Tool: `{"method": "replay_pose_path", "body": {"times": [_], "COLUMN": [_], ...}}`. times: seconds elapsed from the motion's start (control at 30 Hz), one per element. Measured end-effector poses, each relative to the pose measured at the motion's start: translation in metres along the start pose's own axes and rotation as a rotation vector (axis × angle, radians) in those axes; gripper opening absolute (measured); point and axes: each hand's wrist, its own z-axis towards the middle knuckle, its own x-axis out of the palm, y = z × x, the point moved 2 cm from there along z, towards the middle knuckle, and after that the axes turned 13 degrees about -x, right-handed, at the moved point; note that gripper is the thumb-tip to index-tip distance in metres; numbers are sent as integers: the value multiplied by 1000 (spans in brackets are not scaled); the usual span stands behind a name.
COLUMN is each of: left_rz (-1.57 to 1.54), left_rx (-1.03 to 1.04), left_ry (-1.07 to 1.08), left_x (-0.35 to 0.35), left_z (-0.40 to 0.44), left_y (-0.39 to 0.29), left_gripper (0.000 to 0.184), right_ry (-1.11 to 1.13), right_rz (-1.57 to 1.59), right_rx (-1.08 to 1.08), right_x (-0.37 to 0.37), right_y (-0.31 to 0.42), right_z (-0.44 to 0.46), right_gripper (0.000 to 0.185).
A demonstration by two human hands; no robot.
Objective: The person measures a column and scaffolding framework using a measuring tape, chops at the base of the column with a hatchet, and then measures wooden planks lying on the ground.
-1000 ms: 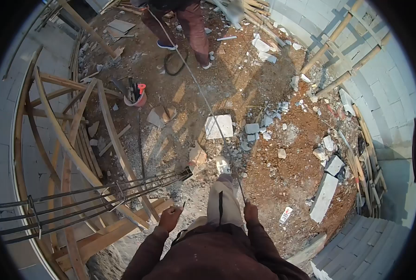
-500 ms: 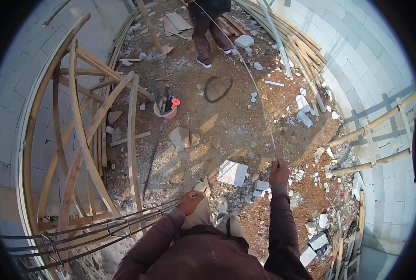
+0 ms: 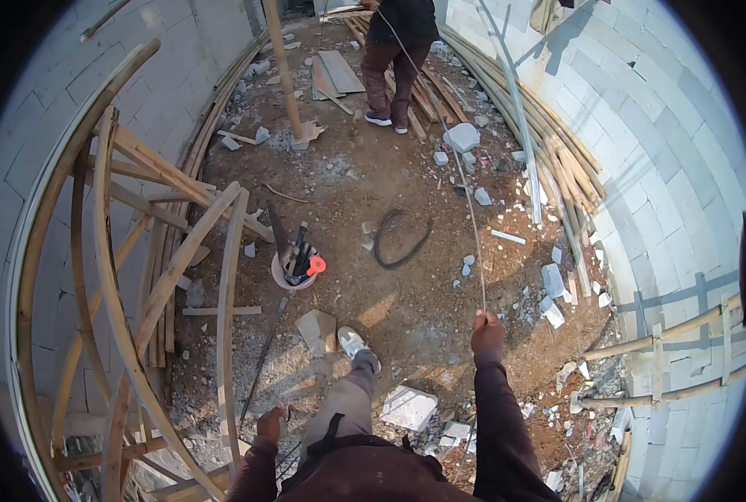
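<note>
My right hand [image 3: 487, 336] is closed around the near end of a long thin rod [image 3: 472, 197], held out in front of me. The rod runs forward to another person [image 3: 396, 71], whose hand is by its far part. Low on the left, my left hand [image 3: 269, 423] is closed beside my thigh. A small dark tip shows at its fingers, too small to name. My shoe [image 3: 355, 345] is stepping forward beside a broken board piece [image 3: 316, 331].
A bucket of tools [image 3: 296, 272] and a dark coiled hose or cable [image 3: 402, 240] lie ahead. A timber frame [image 3: 164, 309] stands left. Poles [image 3: 549, 142] line the right block wall [image 3: 657, 167]. A white block [image 3: 409, 407] and rubble lie near my feet.
I have stepped forward, so the bucket and coil appear closer. My left hand has swung down and left. My right hand keeps hold of the rod, and the other person has moved farther on.
</note>
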Motion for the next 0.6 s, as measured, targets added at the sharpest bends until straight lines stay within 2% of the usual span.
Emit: {"method": "replay_pose_path", "body": {"times": [0.03, 0.1, 0.13, 0.2, 0.23, 0.27, 0.37, 0.4, 0.5, 0.53, 0.6], "left_rz": [553, 1024, 1242, 1212, 1201, 1059, 1051, 892, 407, 168, 144], "left_rx": [244, 231, 205, 234, 244, 293, 371, 375, 317, 174, 111], "left_ry": [-61, -78, -88, -84, -73, -97, -188, -235, -183, -201, -115], "left_x": [-19, -33, -37, -43, -47, -48, -34, -29, -1, 12, 23], "left_z": [25, 29, 34, 50, 53, 61, 82, 95, 108, 107, 115], "left_y": [17, 18, -3, -42, -56, -76, -151, -163, -218, -232, -243], "left_gripper": [23, 20, 20, 20, 20, 20, 18, 23, 30, 36, 41], "right_ry": [9, 46, 79, 158, 154, 151, 104, 84, 87, 82, 81], "right_rz": [-51, -19, -36, -73, -32, 5, 54, 58, 79, 131, 230], "right_rx": [21, 73, 92, 150, 144, 138, 120, 110, 12, -21, -70], "right_x": [6, 26, 39, 60, 69, 74, 77, 75, 70, 76, 92], "right_y": [18, 37, 41, 48, 53, 64, 97, 104, 119, 116, 102], "right_z": [15, 42, 60, 79, 85, 91, 114, 126, 171, 189, 227], "right_gripper": [37, 39, 36, 32, 34, 36, 38, 38, 39, 38, 39]}}
